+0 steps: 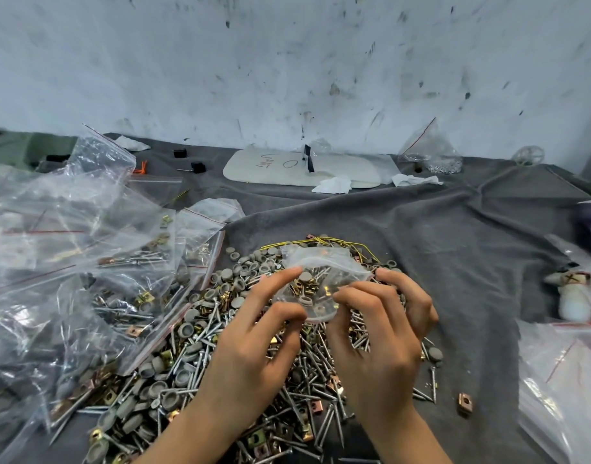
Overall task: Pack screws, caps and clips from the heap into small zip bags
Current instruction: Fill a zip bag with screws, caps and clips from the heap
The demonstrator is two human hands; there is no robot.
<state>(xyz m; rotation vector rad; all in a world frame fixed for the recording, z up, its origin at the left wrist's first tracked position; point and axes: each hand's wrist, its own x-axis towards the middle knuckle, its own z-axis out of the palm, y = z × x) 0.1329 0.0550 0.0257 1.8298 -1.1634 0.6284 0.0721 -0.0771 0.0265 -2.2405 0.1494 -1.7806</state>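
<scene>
both hands are on one small zip bag (321, 296), held just above the far side of the heap (200, 370). my left hand (254, 343) pinches the bag's left edge between thumb and forefinger, other fingers loose. my right hand (384, 333) has its fingers curled, pinching the right edge. the bag holds a few caps, screws and brass clips, so i'd judge it filled and at the sealing step, but i can't tell if the zip is closed. done: a pile of packed bags (86, 262) on my left. left to do: plenty — the heap is big, and flat bags (562, 380) that look empty lie on my right. the bag's mouth points away from me, bottom toward me. its long axis seems to run left-right along the zip — it's crumpled, so not sure.
</scene>
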